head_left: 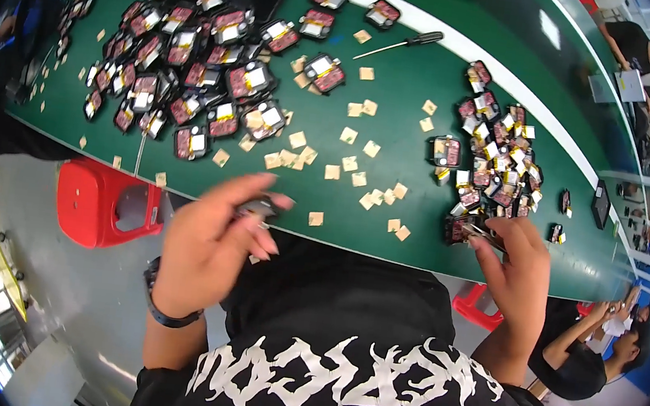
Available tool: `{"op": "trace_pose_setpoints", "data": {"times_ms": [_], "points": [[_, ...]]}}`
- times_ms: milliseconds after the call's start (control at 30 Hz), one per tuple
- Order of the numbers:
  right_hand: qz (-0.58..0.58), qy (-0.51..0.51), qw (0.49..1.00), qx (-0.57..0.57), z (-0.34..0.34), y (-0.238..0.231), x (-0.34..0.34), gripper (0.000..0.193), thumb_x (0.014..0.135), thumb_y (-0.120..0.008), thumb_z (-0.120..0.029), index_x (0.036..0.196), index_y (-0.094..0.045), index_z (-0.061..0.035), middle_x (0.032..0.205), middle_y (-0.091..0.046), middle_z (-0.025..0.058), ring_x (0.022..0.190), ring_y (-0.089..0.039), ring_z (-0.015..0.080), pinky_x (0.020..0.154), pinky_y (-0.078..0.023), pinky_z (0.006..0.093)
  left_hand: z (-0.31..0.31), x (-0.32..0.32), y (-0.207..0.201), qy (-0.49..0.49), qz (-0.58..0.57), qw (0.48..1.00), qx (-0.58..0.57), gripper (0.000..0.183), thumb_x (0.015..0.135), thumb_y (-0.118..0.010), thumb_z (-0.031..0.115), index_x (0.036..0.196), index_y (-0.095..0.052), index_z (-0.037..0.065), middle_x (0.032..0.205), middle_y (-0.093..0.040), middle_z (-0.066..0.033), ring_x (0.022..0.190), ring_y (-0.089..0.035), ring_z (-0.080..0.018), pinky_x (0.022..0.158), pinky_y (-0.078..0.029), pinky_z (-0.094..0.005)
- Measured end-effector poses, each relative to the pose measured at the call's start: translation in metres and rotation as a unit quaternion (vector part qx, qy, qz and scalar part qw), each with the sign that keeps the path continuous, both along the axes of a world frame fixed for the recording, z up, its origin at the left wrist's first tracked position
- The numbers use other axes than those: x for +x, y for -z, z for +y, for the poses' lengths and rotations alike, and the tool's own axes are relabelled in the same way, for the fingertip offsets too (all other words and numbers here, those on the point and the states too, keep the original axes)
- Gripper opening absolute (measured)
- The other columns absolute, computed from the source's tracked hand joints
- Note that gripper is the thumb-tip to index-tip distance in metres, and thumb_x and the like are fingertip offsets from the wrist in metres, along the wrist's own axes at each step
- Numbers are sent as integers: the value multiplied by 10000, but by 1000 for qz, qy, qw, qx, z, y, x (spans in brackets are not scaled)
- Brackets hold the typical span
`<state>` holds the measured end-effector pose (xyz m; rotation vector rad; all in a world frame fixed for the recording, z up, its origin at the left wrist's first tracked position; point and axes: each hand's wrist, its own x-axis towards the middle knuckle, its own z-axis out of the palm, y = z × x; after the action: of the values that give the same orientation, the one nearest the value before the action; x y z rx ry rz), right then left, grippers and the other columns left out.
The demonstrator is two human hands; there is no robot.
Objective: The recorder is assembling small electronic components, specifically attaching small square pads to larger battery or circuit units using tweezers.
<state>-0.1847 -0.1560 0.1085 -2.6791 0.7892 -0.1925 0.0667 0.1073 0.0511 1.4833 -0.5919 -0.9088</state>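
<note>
My left hand [210, 246] is raised over the near edge of the green table, blurred by motion. Its fingers are closed around a small dark piece [261, 208], too smeared to name exactly. On the right, my right hand [518, 267] pinches a thin metallic tool [483, 235] that looks like tweezers. The tool's tip is close to a black-cased electronic module [460, 229] near the table edge; I cannot tell whether they touch. Just beyond it lies a pile of similar modules [501, 156] with red boards and pale, yellow-taped parts.
A larger heap of black-cased modules [196, 65] covers the table's left side. Small beige squares [348, 163] are scattered mid-table. A screwdriver [399, 45] lies toward the far edge. A red stool [102, 204] stands left; another person [594, 358] sits at the right.
</note>
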Motion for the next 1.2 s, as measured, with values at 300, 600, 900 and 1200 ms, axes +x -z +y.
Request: {"op": "trace_pose_setpoints", "data": {"times_ms": [300,600,900,1200], "points": [[1,31,999,17,3,21,1,342,802,-824,-139,1112,-699,-65,940,-637,115,774,-670,348,659,-525,438,11,62,21,-185,-378,900,111,247,1037,-580,-3,1277,-612,-50,1239,-623,-127,846,-725,-142,658,-556,-242],[28,42,999,-14,-3,22,49,400,884,-790,-269,1207,-672,-66,973,-663,117,783,-700,343,671,-559,431,-13,77,29,-262,-555,759,218,309,974,-726,103,1261,-689,-7,1112,-644,-140,806,-670,-189,706,-528,-311],[64,54,994,-70,-9,40,88,459,863,-803,-356,1018,-623,36,856,-705,186,781,-724,374,681,-577,456,-27,24,37,-250,-631,731,74,239,935,-694,22,1170,-694,-20,1132,-677,-178,1044,-638,-339,873,-510,-427],[132,107,985,31,-9,26,99,515,829,-800,-352,1161,-671,21,895,-745,203,860,-732,394,756,-582,481,-51,-37,43,-81,-540,834,-78,263,789,-754,14,1048,-710,21,1039,-679,-107,850,-655,-312,762,-522,-425]]}}
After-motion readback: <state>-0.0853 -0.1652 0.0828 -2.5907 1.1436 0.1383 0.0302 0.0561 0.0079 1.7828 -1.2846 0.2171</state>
